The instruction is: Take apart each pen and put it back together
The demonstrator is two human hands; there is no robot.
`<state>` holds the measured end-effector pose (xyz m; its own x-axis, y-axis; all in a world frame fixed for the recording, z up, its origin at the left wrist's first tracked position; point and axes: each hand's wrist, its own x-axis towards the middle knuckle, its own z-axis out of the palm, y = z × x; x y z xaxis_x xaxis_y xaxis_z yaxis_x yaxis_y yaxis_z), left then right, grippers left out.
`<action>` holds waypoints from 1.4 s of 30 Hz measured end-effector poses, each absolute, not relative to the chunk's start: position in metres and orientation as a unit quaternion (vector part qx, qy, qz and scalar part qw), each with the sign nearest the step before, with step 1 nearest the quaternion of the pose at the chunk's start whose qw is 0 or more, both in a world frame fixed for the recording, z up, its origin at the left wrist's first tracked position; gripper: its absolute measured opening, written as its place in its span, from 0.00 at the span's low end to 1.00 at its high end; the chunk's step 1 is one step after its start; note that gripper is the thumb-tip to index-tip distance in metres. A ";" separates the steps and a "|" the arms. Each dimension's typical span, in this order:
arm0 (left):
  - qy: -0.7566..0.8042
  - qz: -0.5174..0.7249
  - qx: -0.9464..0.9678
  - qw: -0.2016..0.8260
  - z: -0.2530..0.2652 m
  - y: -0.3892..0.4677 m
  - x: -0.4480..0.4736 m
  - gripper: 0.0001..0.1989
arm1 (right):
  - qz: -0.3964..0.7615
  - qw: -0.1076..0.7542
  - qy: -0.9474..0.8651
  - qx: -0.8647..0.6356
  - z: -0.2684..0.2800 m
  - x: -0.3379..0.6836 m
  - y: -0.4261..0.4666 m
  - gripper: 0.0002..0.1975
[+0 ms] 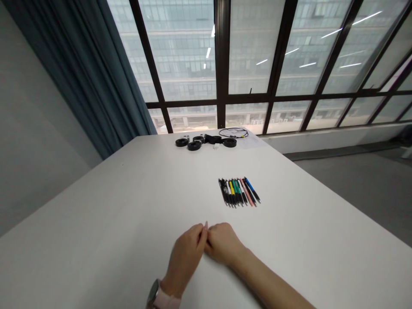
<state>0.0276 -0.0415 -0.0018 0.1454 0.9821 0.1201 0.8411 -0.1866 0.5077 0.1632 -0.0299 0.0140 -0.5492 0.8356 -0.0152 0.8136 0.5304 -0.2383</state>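
My left hand (189,244) rests low in the middle of the view, its fingers curled in and its thumb pointing up. Against it lies my right hand (223,241), closed in a fist on the table. The two hands touch at the fingers, and no object shows in either. Just beyond my right hand is a row of several pens (238,192), laid side by side with their tips toward me. They are black, white, yellow, green, pink and blue.
On the far end of the white table (154,184) lie several black rolls or coils (194,146), a thin black cable loop (234,133) and a small white piece (216,146). A blue curtain (93,73) hangs on the left; windows stand behind. The table's right edge borders the grey floor.
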 end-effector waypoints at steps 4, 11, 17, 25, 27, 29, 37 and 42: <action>0.621 0.221 0.733 0.166 -0.001 -0.041 0.026 0.21 | 0.111 0.049 -0.870 -0.477 0.016 0.163 -0.030 0.17; 0.612 0.225 0.743 0.150 0.003 -0.037 0.028 0.20 | 0.122 0.054 -0.836 -0.533 0.033 0.175 -0.022 0.21; 0.584 0.208 0.776 0.118 0.006 -0.031 0.045 0.19 | 0.114 0.059 -0.815 -0.566 0.037 0.208 -0.011 0.20; 0.553 0.201 0.802 0.104 0.017 -0.033 0.088 0.15 | 0.122 0.117 -0.738 -0.653 0.031 0.268 -0.008 0.22; 0.521 0.225 0.819 0.085 0.013 -0.044 0.103 0.12 | 0.123 0.163 -0.734 -0.647 0.032 0.285 -0.017 0.21; 0.500 0.251 0.828 0.042 -0.001 -0.061 0.118 0.20 | 0.114 0.228 -0.745 -0.616 0.028 0.306 -0.033 0.20; 0.510 0.244 0.825 0.026 -0.092 -0.129 0.195 0.42 | 0.017 0.184 -0.797 -0.574 -0.044 0.390 -0.110 0.29; 0.516 0.225 0.827 0.019 -0.115 -0.133 0.213 0.37 | -0.004 0.148 -0.823 -0.549 -0.058 0.387 -0.120 0.33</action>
